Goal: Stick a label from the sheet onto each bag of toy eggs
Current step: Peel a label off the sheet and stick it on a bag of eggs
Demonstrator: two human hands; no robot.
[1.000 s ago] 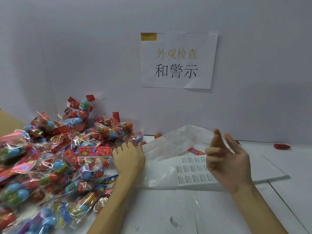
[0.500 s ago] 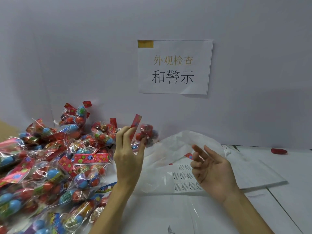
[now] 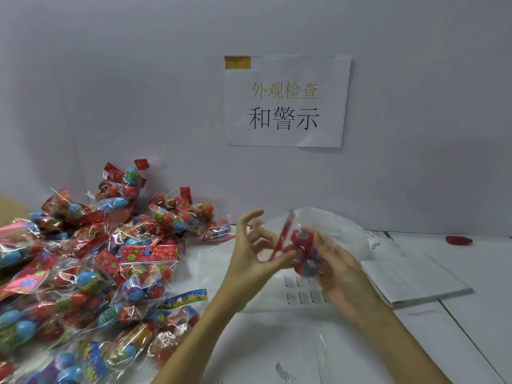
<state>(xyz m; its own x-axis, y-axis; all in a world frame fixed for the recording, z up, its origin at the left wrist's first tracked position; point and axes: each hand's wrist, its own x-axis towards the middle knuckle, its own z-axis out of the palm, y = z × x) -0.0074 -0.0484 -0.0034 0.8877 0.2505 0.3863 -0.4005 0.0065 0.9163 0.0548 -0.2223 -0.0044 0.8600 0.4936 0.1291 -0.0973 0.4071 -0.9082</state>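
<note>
Clear plastic wraps the bag of eggs [image 3: 303, 252] held above the label sheet [image 3: 304, 296]; the left hand [image 3: 256, 256] pinches its red header, the right hand [image 3: 336, 273] cups it. More bags [image 3: 91, 273] are heaped on the desk [image 3: 277, 342] at left

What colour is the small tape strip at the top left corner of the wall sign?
Mustard yellow tape on the white sign, seen in the head view.
</note>
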